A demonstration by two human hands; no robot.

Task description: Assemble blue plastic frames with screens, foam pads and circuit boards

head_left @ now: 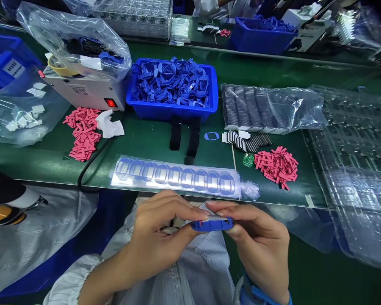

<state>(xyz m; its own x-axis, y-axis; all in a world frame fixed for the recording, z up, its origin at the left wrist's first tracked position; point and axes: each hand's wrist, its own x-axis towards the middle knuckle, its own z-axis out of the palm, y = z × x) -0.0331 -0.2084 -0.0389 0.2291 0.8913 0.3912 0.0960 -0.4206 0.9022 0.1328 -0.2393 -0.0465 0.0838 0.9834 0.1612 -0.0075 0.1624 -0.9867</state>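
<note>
Between my two hands is a small blue plastic housing [212, 224], seen edge-on above my lap. My left hand [165, 228] pinches its left end between thumb and fingers. The right end is gripped by my right hand [257, 237], thumb below and fingers on top. A bit of pink shows at the housing's left side; what else sits inside is hidden. Just beyond my hands, a sheet of clear oval blue-edged stickers [174, 176] lies along the bench edge. A flat blue oval piece [211, 136] lies farther back.
A blue bin [174, 111] holds many blue plastic parts. Pink strips lie in piles left [84, 135] and right [276, 165]. Near the right pile are a green circuit board [248, 159] and dark modules [254, 142]. Clear trays [352, 169] stand right; a co-worker's sleeve [44, 237] is left.
</note>
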